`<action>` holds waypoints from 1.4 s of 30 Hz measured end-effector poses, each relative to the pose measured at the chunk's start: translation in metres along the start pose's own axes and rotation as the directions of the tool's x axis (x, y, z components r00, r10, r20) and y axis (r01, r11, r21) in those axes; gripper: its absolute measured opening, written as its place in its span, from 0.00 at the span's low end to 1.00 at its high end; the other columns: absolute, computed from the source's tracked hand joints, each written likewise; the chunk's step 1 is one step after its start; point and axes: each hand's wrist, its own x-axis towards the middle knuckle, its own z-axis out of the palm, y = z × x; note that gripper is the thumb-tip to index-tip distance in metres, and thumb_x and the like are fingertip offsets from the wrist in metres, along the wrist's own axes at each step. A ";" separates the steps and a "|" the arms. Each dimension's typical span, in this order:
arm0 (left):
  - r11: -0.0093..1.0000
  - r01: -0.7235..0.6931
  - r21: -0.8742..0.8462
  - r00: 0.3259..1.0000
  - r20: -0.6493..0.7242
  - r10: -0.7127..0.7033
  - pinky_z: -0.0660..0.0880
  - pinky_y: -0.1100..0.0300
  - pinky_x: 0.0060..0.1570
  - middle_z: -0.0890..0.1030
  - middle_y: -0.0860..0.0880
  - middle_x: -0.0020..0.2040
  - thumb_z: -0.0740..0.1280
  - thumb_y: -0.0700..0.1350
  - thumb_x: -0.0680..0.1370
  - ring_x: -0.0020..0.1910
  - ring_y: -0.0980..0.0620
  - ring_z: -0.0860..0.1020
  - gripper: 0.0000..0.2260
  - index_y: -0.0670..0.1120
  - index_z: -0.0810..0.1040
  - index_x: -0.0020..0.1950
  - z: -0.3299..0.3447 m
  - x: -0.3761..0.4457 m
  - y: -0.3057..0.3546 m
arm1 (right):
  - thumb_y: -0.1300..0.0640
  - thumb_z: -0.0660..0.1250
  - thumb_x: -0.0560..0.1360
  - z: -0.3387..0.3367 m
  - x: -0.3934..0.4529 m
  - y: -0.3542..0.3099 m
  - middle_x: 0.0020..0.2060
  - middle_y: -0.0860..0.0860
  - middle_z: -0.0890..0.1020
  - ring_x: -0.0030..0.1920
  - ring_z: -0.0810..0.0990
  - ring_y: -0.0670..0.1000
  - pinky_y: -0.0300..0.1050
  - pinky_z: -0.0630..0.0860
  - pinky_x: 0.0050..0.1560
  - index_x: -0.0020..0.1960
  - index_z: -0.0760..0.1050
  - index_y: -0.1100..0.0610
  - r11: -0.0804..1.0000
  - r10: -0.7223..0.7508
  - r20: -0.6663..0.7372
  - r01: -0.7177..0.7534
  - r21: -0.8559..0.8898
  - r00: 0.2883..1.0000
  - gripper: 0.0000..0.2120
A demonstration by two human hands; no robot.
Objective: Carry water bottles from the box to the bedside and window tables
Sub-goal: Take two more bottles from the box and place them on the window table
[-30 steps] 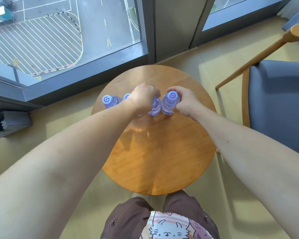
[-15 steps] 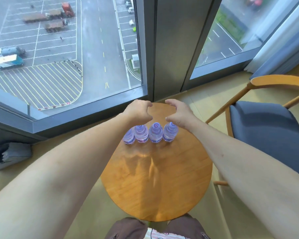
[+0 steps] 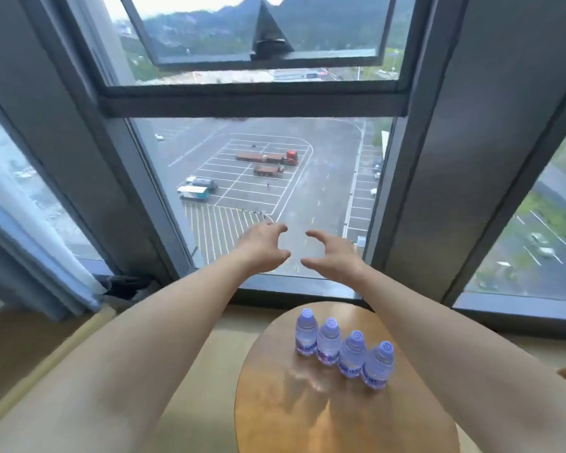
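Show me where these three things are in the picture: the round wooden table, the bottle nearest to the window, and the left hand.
round wooden table (image 3: 291, 416), head view, bare top in front of the bottles.
bottle nearest to the window (image 3: 306, 333), head view, middle of its clear body.
left hand (image 3: 263, 248), head view, back of the hand.

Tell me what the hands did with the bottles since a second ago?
Both let go. A second ago each gripped a bottle top; now the left hand and right hand are lifted away towards the window, fingers loosely curved and holding nothing. The four bottles stayed upright in their row on the table. The view also tilted up, so more window shows.
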 end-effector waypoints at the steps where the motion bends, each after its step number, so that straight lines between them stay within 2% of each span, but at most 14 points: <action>1: 0.999 0.041 0.015 0.999 -0.029 -0.041 0.70 0.48 0.70 0.71 0.48 0.76 0.70 0.53 0.78 0.73 0.44 0.70 0.28 0.52 0.68 0.78 -0.010 -0.017 -0.009 | 0.51 0.74 0.75 0.004 0.000 -0.015 0.73 0.49 0.75 0.71 0.74 0.52 0.40 0.68 0.66 0.77 0.68 0.50 0.998 -0.054 0.020 0.055 -0.017 0.998 0.33; 5: 0.973 0.215 0.081 0.967 -0.157 -0.200 0.70 0.46 0.70 0.71 0.49 0.76 0.70 0.52 0.78 0.73 0.45 0.70 0.28 0.51 0.68 0.78 -0.043 -0.097 -0.052 | 0.51 0.73 0.75 0.037 -0.008 -0.076 0.75 0.50 0.72 0.75 0.69 0.53 0.47 0.66 0.73 0.79 0.66 0.49 0.960 -0.259 0.129 0.270 -0.074 0.957 0.34; 8: 0.919 0.379 0.106 0.913 -0.204 -0.353 0.71 0.46 0.69 0.72 0.48 0.73 0.69 0.52 0.77 0.71 0.45 0.69 0.28 0.50 0.69 0.77 -0.068 -0.167 -0.083 | 0.51 0.73 0.76 0.072 -0.029 -0.127 0.76 0.52 0.71 0.75 0.68 0.56 0.54 0.67 0.74 0.80 0.63 0.48 0.909 -0.375 0.222 0.404 -0.104 0.900 0.35; 12: 0.818 0.565 0.107 0.805 -0.289 -0.518 0.71 0.47 0.66 0.73 0.48 0.71 0.68 0.52 0.76 0.70 0.43 0.70 0.25 0.50 0.72 0.73 -0.098 -0.264 -0.122 | 0.49 0.71 0.75 0.119 -0.071 -0.202 0.74 0.53 0.71 0.73 0.68 0.59 0.58 0.70 0.71 0.78 0.62 0.46 0.795 -0.532 0.320 0.593 -0.130 0.784 0.34; 18: 0.648 0.759 0.064 0.622 -0.367 -0.692 0.70 0.46 0.67 0.71 0.48 0.73 0.68 0.54 0.77 0.71 0.43 0.69 0.27 0.51 0.69 0.75 -0.115 -0.421 -0.169 | 0.48 0.70 0.75 0.191 -0.167 -0.303 0.73 0.52 0.71 0.72 0.67 0.59 0.57 0.70 0.67 0.79 0.60 0.47 0.618 -0.680 0.434 0.780 -0.094 0.591 0.35; 25: 0.459 0.887 0.050 0.443 -0.368 -0.817 0.68 0.48 0.68 0.70 0.47 0.73 0.67 0.53 0.77 0.72 0.44 0.67 0.26 0.50 0.69 0.74 -0.106 -0.639 -0.211 | 0.48 0.69 0.75 0.305 -0.330 -0.397 0.73 0.53 0.70 0.72 0.67 0.60 0.56 0.70 0.67 0.79 0.60 0.47 0.463 -0.741 0.552 0.886 0.009 0.381 0.35; 28: 0.351 0.936 0.008 0.329 -0.370 -0.869 0.68 0.47 0.69 0.70 0.47 0.72 0.68 0.52 0.78 0.73 0.44 0.67 0.24 0.49 0.71 0.73 -0.104 -0.748 -0.227 | 0.48 0.70 0.74 0.360 -0.418 -0.437 0.73 0.52 0.70 0.72 0.66 0.60 0.56 0.70 0.66 0.79 0.60 0.46 0.389 -0.750 0.604 0.918 0.072 0.271 0.36; 32: 0.224 0.967 -0.123 0.166 -0.363 -0.917 0.73 0.46 0.63 0.72 0.49 0.66 0.69 0.51 0.78 0.68 0.44 0.70 0.22 0.49 0.72 0.71 -0.097 -0.892 -0.244 | 0.48 0.70 0.74 0.424 -0.532 -0.489 0.75 0.51 0.68 0.72 0.66 0.59 0.57 0.71 0.67 0.79 0.59 0.46 0.317 -0.749 0.649 0.934 0.168 0.137 0.37; 38: -0.017 0.975 -0.223 -0.093 -0.336 -0.937 0.72 0.46 0.61 0.68 0.50 0.70 0.68 0.56 0.77 0.71 0.43 0.66 0.26 0.50 0.69 0.73 -0.073 -1.064 -0.254 | 0.47 0.71 0.74 0.502 -0.678 -0.553 0.75 0.53 0.68 0.71 0.68 0.61 0.54 0.71 0.66 0.81 0.58 0.48 0.173 -0.730 0.679 0.941 0.291 -0.075 0.40; 42: -0.139 0.936 -0.324 -0.236 -0.281 -0.930 0.72 0.43 0.65 0.68 0.47 0.71 0.69 0.53 0.78 0.71 0.42 0.67 0.26 0.46 0.69 0.74 -0.045 -1.148 -0.262 | 0.47 0.72 0.73 0.555 -0.758 -0.579 0.76 0.54 0.67 0.73 0.66 0.61 0.55 0.70 0.69 0.81 0.57 0.47 0.076 -0.687 0.692 0.926 0.371 -0.221 0.41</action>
